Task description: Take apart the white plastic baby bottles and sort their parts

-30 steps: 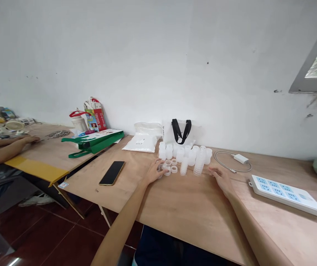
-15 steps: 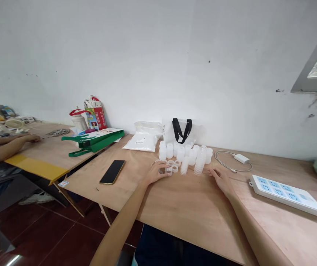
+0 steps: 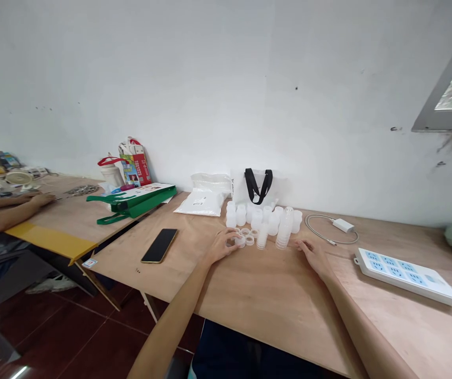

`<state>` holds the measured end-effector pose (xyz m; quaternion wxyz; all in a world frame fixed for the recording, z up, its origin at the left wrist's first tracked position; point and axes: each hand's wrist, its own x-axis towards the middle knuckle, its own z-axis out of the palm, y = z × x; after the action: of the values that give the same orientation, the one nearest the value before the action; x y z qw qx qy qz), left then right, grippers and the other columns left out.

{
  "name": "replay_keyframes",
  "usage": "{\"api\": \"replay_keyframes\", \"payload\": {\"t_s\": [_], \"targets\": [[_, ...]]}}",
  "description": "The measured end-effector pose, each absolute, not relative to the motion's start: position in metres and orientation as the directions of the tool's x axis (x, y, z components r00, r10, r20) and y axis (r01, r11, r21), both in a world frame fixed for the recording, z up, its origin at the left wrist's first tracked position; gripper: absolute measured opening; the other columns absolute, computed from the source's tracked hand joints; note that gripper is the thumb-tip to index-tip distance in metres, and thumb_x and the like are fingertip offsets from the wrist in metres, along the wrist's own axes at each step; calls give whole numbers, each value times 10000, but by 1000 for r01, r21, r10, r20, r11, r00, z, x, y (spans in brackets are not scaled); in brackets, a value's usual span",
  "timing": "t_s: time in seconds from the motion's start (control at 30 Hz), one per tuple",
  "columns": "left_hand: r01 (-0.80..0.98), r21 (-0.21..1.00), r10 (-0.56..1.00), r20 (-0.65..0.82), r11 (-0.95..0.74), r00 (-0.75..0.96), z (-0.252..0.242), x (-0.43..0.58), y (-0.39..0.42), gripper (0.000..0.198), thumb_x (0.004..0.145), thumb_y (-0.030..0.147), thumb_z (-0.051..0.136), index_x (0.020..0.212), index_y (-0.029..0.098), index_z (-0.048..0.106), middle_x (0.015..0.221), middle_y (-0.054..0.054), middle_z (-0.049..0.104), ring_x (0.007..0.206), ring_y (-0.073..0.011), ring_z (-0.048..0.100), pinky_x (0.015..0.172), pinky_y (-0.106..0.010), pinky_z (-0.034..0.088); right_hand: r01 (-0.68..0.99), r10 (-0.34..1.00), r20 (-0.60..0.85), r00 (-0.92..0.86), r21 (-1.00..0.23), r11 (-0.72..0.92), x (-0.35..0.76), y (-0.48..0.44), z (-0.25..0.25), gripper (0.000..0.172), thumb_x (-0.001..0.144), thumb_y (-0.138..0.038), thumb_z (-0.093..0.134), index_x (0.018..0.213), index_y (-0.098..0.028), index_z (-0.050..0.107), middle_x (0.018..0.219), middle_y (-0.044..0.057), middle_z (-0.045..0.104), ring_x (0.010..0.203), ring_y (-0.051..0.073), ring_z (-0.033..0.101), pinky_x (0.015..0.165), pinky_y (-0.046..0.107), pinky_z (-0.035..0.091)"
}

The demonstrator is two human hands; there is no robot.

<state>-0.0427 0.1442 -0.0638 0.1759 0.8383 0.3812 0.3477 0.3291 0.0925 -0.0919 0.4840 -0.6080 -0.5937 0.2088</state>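
Observation:
My left hand (image 3: 221, 246) lies on the plywood table (image 3: 265, 300), its fingertips pinching a small translucent plastic ring (image 3: 240, 241). Several similar rings (image 3: 250, 240) sit just to its right, next to a short stack of clear cups (image 3: 262, 238). A taller stack of clear cups (image 3: 284, 229) stands further right. My right hand (image 3: 313, 257) rests flat and open on the wood, just right of that stack, holding nothing. Behind them stand several frosted plastic bottles (image 3: 241, 216).
A black smartphone (image 3: 159, 245) lies left of my hands, and a white power strip (image 3: 405, 269) lies right. A white charger and cable (image 3: 331, 229) and white bags (image 3: 206, 197) sit by the wall. On the adjoining table, a co-worker's hand (image 3: 41, 200) lies near a green bag (image 3: 131, 202).
My left hand has moved slightly right and now has its fingertips on a small ring. The rings have shifted a little. My right hand has barely moved.

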Motion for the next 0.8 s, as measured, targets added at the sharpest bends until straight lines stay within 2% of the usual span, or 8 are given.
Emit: {"api": "replay_keyframes", "payload": {"t_s": [0.2,0.4,0.63,0.8], "targets": [[514,564,762,447,-646,468,-64,-42,145,339,887,333,664,1223,292,671,1329,-46,646,1277,-255,558,1146,-439,371,525,924,319,210,-835,168,329,92,-92,422,861,-608,526,872,-232,719,921,81,776,910,309,697,889,444,491],[539,549,769,458,-639,445,-74,-43,152,401,919,398,627,1304,287,628,1364,-48,638,1303,-249,542,1159,-450,344,522,926,312,211,-837,163,328,91,-91,406,866,-583,529,891,-228,726,929,75,777,901,302,700,882,438,496],[516,596,787,431,-615,441,-68,-41,150,375,918,472,622,1240,285,667,1337,-31,659,1272,-243,566,1151,-433,363,526,924,319,213,-834,167,329,91,-91,382,865,-559,542,876,-225,726,915,68,773,912,293,691,887,427,499],[497,634,805,457,-593,378,-66,-41,147,365,964,483,543,1281,318,620,1345,-7,643,1258,-221,569,1124,-374,391,518,926,317,204,-838,172,329,91,-91,389,875,-552,527,889,-221,731,922,71,771,926,290,690,891,419,499]]}}
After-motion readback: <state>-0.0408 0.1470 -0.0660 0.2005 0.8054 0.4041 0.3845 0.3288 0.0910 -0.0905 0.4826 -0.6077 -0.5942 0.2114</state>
